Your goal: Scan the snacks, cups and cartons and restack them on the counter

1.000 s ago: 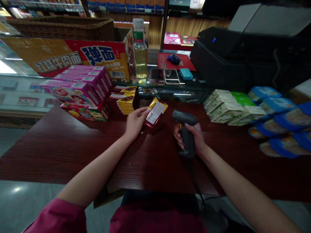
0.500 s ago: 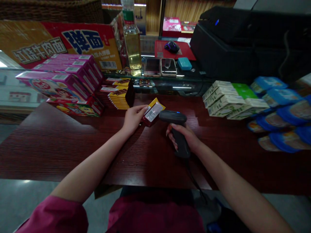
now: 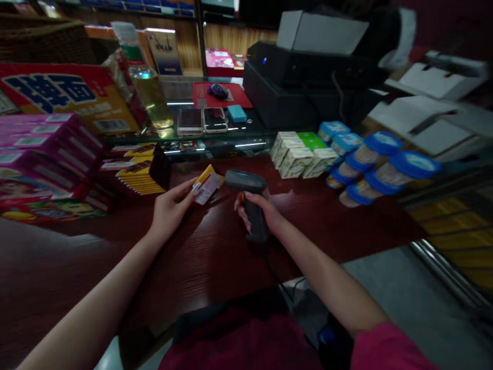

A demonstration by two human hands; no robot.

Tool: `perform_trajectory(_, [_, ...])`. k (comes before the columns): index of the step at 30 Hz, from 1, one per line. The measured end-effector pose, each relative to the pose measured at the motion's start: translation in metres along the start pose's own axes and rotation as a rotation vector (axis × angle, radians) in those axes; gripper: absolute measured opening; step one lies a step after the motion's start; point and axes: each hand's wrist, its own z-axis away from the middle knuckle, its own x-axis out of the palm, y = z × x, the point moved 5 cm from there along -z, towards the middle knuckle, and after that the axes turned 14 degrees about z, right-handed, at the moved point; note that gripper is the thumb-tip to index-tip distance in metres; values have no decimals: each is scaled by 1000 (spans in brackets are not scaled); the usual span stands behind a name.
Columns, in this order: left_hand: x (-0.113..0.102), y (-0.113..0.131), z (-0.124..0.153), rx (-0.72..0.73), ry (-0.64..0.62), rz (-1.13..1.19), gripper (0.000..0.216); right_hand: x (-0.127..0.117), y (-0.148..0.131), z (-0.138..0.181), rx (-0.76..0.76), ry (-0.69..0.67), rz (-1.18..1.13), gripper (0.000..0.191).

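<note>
My left hand (image 3: 169, 208) is closed on a flat yellow and red chocolate bar (image 3: 208, 185), tilted so its white barcode label faces up. My right hand (image 3: 257, 208) grips the handle of a dark barcode scanner (image 3: 246, 182), whose head sits just right of the bar and nearly touches it. Both are held low over the dark red wooden counter (image 3: 215, 252). A stack of the same chocolate bars (image 3: 136, 172) lies just left of my left hand.
Pink boxes (image 3: 46, 154) are piled at the left, with a noodle carton (image 3: 69, 97) and an oil bottle (image 3: 148, 87) behind. Green-white cartons (image 3: 302, 154) and blue-lidded tubs (image 3: 379, 169) lie at the right. Phones (image 3: 202, 121) rest on a glass ledge before a black register (image 3: 304, 77).
The view has swung to the right. The scanner's head has come closer to the bar's label, and both hands sit lower and further left in the picture.
</note>
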Motion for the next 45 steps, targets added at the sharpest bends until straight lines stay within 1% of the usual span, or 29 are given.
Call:
perform_trajectory(1, [6,7,4,98,-31,-91,40,-7,-5,5,-44,23,-26,42])
perform_trajectory(3, [30,19,14,326,-194,-212,35,-27,-14,21,-129,101,-63,41])
perform_trajectory(6, [82,28,34,635,-531,-332,41,-65,-18,56,-198,291,-101,41])
perform_trajectory(8, [120,29,43,741,-678,-410,47,-90,-14,83,-195,427,-103,41])
perform_trajectory(10, [159,29,44,749,-758,-461,50,-110,-8,109,-173,535,-78,41])
perform_trajectory(12, [197,29,40,694,-797,-478,51,-124,-4,130,-162,607,-58,41])
perform_trajectory(14, [233,31,32,628,-825,-473,52,-132,-1,146,-172,642,-54,41])
perform_trajectory(16, [264,34,23,574,-836,-460,54,-137,0,154,-196,658,-69,41])
perform_trajectory(19, [296,39,10,514,-832,-432,56,-139,0,157,-219,664,-96,40])
perform_trajectory(22, [312,40,-2,476,-806,-400,56,-140,2,153,-197,653,-102,40])
perform_trajectory(27, [320,35,-13,461,-788,-370,53,-141,3,151,-183,637,-103,41])
perform_trajectory(32, [323,31,-16,463,-773,-333,52,-140,1,151,-163,624,-107,40])
perform_trajectory(34, [320,31,-15,470,-750,-288,52,-140,-1,150,-153,618,-105,40])
perform_trajectory(36, [310,31,-13,479,-710,-249,52,-137,-2,147,-145,588,-91,41])
perform_trajectory(38, [292,29,-10,488,-677,-243,53,-131,-2,140,-128,529,-76,41])
perform_trajectory(40, [265,25,-6,501,-660,-270,55,-121,0,126,-84,439,-75,41])
perform_trajectory(42, [227,20,-4,522,-624,-312,58,-106,3,105,-25,326,-85,42])
perform_trajectory(45, [156,17,-2,594,-508,-394,60,-78,6,66,32,175,-96,43])
